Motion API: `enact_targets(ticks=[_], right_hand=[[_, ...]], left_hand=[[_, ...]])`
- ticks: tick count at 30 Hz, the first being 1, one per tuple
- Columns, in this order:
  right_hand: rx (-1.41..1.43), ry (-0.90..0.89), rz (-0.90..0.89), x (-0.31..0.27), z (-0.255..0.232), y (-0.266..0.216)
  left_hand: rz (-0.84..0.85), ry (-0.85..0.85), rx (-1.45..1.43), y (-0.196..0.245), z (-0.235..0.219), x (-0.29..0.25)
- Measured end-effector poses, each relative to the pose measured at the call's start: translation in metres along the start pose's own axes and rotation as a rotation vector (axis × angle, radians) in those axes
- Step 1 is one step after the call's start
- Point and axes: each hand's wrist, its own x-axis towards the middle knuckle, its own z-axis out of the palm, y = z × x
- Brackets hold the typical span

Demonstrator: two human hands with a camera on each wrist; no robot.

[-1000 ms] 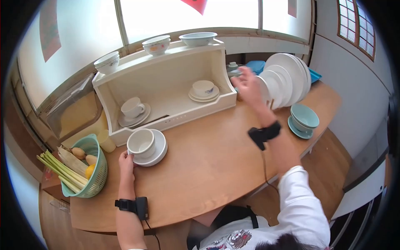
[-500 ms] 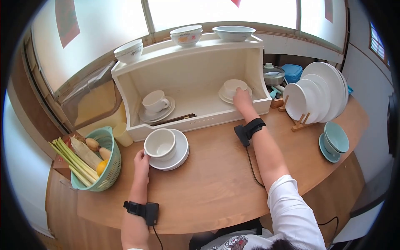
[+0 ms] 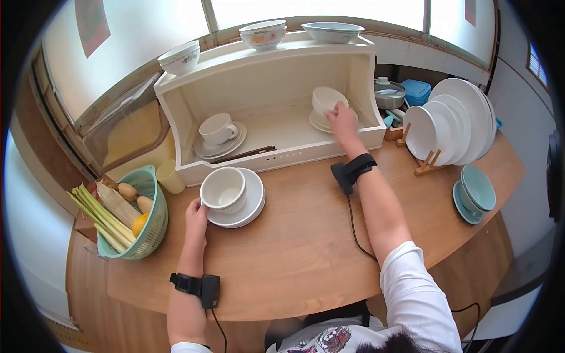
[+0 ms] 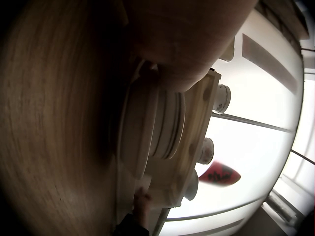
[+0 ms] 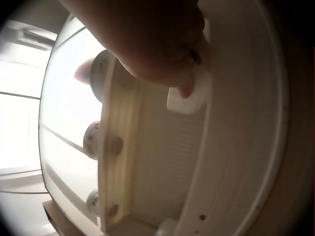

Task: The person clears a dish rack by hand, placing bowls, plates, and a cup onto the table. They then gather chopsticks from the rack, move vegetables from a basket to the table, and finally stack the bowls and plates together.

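In the head view my right hand [image 3: 342,126] pinches the near rim of a white cup [image 3: 325,99] inside the cream shelf unit. The cup is tipped, its mouth turned toward me, over white saucers [image 3: 318,123]. The right wrist view shows part of the cup [image 5: 179,104] below my fingers. My left hand [image 3: 196,220] grips the left edge of stacked white plates [image 3: 255,197] on the table, its fingertips close beside the white bowl [image 3: 222,187] standing on them. From the left wrist, the plates [image 4: 138,125] appear edge-on, and the hand covers part of them.
Another cup [image 3: 218,127] on saucers and dark chopsticks [image 3: 244,155] occupy the shelf's left side. Patterned bowls [image 3: 263,36] line its top. A green basket [image 3: 154,226] of vegetables stands left; a rack of white plates [image 3: 456,126] and teal bowls [image 3: 478,189] stand right.
My right hand came left from near the plate rack into the shelf, reached the cup, and has since tipped and raised it slightly. The left hand stays at the plates. The head view shifted.
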Motion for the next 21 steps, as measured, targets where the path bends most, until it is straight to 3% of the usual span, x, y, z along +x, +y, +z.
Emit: enact_targets(ticks=[3, 5, 6, 8, 9, 11, 17, 21], right_hand=[[0.225, -0.097, -0.074, 0.016, -0.043, -0.023], [0.299, -0.482, -0.176, 0.017, -0.079, -0.043], [0.299, -0.489, -0.174, 0.015, -0.086, -0.048], [0.187, -0.832, -0.477, 0.010, -0.098, -0.055], [0.186, -0.828, -0.475, 0.006, -0.103, -0.061], [0.057, -1.125, -0.549, -0.009, -0.106, -0.077], [-0.133, -1.282, -0.454, -0.031, -0.095, -0.097], [-0.209, -1.313, -0.482, -0.035, -0.087, -0.095]], left_hand=[[-0.002, -0.001, 0.007, 0.004, 0.000, -0.001], [-0.016, -0.016, 0.032, 0.008, -0.001, -0.003], [-0.019, -0.023, 0.029, 0.009, -0.001, -0.004], [-0.022, -0.033, 0.028, 0.007, -0.002, -0.004], [-0.018, -0.039, -0.009, 0.004, -0.001, -0.001], [-0.017, -0.048, -0.040, 0.001, -0.004, 0.002], [-0.041, -0.069, -0.028, 0.005, -0.005, -0.002], [-0.040, -0.074, -0.030, 0.004, -0.005, 0.000]])
